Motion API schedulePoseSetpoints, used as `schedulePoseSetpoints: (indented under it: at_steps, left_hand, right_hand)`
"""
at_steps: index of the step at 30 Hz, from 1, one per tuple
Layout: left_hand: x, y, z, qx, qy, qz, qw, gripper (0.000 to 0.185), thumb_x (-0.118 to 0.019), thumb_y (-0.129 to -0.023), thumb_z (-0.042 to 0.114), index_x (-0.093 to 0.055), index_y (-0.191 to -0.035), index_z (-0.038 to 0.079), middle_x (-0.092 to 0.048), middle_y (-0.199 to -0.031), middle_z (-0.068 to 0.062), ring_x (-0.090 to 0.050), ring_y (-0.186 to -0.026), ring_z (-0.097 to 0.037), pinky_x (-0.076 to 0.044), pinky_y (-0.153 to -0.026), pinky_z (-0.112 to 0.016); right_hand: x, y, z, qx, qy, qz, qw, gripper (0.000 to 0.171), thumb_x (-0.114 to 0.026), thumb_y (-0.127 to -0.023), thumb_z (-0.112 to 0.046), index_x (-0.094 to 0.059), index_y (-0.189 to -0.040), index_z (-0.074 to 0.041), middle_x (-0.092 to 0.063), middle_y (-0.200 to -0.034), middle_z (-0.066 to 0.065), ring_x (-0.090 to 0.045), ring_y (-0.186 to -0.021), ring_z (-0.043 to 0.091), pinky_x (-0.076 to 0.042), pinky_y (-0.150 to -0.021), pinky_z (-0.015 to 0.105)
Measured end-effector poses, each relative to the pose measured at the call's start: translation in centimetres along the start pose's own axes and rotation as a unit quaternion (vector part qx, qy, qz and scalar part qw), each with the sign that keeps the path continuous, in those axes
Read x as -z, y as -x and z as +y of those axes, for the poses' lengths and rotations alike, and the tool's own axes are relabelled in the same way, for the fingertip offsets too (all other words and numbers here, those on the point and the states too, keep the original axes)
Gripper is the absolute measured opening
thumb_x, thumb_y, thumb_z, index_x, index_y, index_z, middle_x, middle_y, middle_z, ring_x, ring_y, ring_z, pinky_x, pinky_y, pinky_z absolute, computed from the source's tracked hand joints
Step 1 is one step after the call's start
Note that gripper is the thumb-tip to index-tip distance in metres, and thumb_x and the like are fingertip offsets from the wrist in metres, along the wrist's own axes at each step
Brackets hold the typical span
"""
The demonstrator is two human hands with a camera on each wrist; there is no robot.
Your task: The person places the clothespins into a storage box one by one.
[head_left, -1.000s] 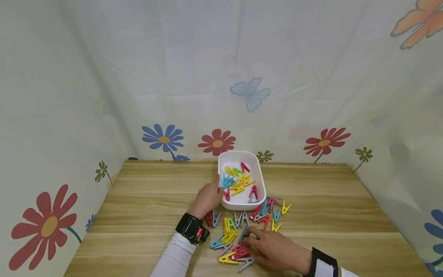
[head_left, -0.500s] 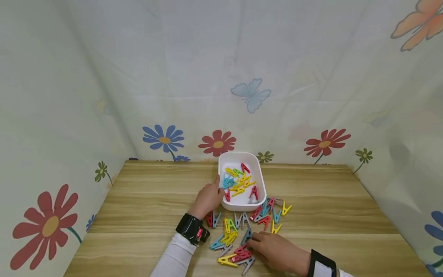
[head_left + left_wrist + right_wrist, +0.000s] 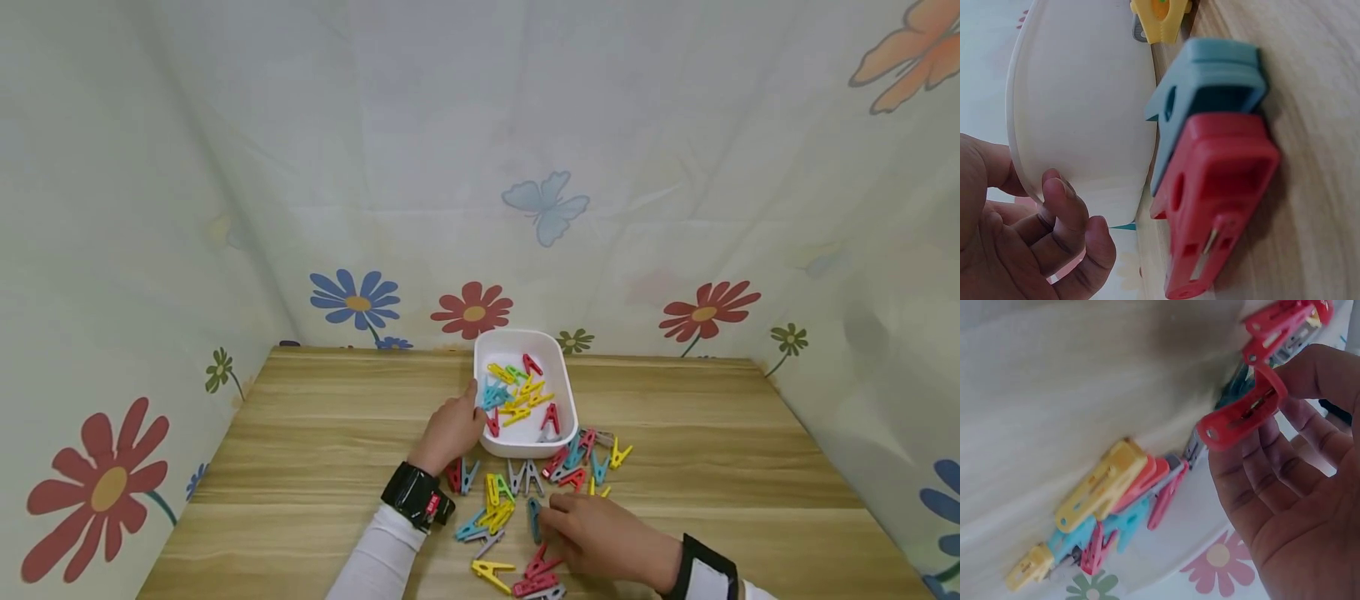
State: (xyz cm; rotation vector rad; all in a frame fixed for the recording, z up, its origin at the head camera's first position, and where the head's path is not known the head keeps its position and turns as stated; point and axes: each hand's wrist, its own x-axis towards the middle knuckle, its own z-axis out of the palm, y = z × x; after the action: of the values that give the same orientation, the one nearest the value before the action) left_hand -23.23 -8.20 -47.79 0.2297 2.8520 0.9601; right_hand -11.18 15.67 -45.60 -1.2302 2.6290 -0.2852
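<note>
My left hand [image 3: 450,429] grips the left rim of a white plastic tub [image 3: 567,400], fingers bent against its wall in the left wrist view. Inside the tub lie several clothespins: yellow, blue, red and green. A red clothespin [image 3: 1241,419] is pinched between the thumb and fingers of my right hand [image 3: 611,537]; the head view hides it behind the hand. Just left of that hand is a dark blue clothespin [image 3: 534,520] on the table. Loose red clothespins [image 3: 536,583], a grey one and a yellow clothespin [image 3: 492,573] lie nearer the front.
Beside the left wrist rest a red clothespin [image 3: 1219,200] and a blue clothespin [image 3: 1210,87], close to the tub. A mixed cluster spreads off the tub's near right corner, with a yellow clothespin [image 3: 620,452] at its edge. Patterned curtains surround the wooden table [image 3: 360,392].
Red and grey clothespins near my right hand have shifted toward the front edge and spread apart. The dark blue one now lies separate. My left hand and the tub stay put.
</note>
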Motion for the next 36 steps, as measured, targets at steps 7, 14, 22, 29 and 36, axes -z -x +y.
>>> schedulePoseSetpoints:
  at_steps: [7, 14, 22, 29, 36]
  left_hand:
    - [0.1, 0.1, 0.1, 0.004, 0.002, -0.003, 1.0000, 0.062, -0.048, -0.101, 0.026, -0.027, -0.154, 0.002, -0.046, -0.063, -0.004, -0.048, -0.049, -0.019, -0.037, -0.047, -0.027]
    - [0.0, 0.0, 0.0, 0.004, 0.001, -0.003, 1.0000, 0.062, -0.047, -0.101, 0.026, -0.026, -0.154, 0.002, -0.047, -0.064, -0.004, -0.049, -0.050, -0.018, -0.038, -0.047, -0.028]
    - [0.0, -0.1, -0.2, -0.001, 0.008, -0.003, 1.0000, 0.062, -0.047, -0.101, 0.026, -0.026, -0.154, 0.001, -0.046, -0.062, -0.002, -0.047, -0.047, -0.017, -0.037, -0.045, -0.026]
    - [-0.4, 0.0, -0.3, -0.007, 0.010, -0.002, 0.9999, 0.062, -0.048, -0.100, 0.024, -0.027, -0.154, 0.000, -0.046, -0.061, -0.003, -0.047, -0.047, -0.017, -0.037, -0.045, -0.027]
    - [-0.2, -0.1, -0.1, -0.014, -0.001, 0.007, 0.9999, 0.061, -0.048, -0.100, 0.024, -0.028, -0.153, -0.001, -0.045, -0.061, -0.002, -0.047, -0.048, -0.017, -0.038, -0.046, -0.027]
  right_hand:
    - [1.6, 0.1, 0.0, 0.014, 0.036, 0.037, 0.999, 0.017, -0.068, -0.083, -0.006, -0.066, -0.095, -0.018, -0.049, -0.084, -0.011, -0.041, -0.069, 0.000, -0.038, -0.059, 0.018]
    - [4.0, 0.0, 0.2, 0.019, 0.044, 0.070, 0.996, 0.020, -0.067, -0.083, -0.003, -0.064, -0.097, -0.016, -0.055, -0.090, -0.006, -0.044, -0.072, 0.001, -0.040, -0.061, 0.017]
    - [7.8, -0.8, 1.1, 0.018, 0.046, 0.132, 0.990, 0.018, -0.073, -0.083, -0.010, -0.068, -0.099, -0.016, -0.062, -0.097, -0.002, -0.050, -0.077, 0.005, -0.047, -0.065, 0.020]
    - [10.7, -2.5, 3.2, 0.016, 0.052, 0.170, 0.984, 0.019, -0.075, -0.085, -0.015, -0.067, -0.102, -0.014, -0.063, -0.099, 0.000, -0.051, -0.075, 0.007, -0.048, -0.066, 0.019]
    - [11.7, -5.1, 4.3, 0.021, 0.049, 0.184, 0.981, 0.019, -0.074, -0.086, -0.012, -0.067, -0.103, -0.012, -0.064, -0.100, 0.001, -0.058, -0.081, 0.011, -0.053, -0.071, 0.023]
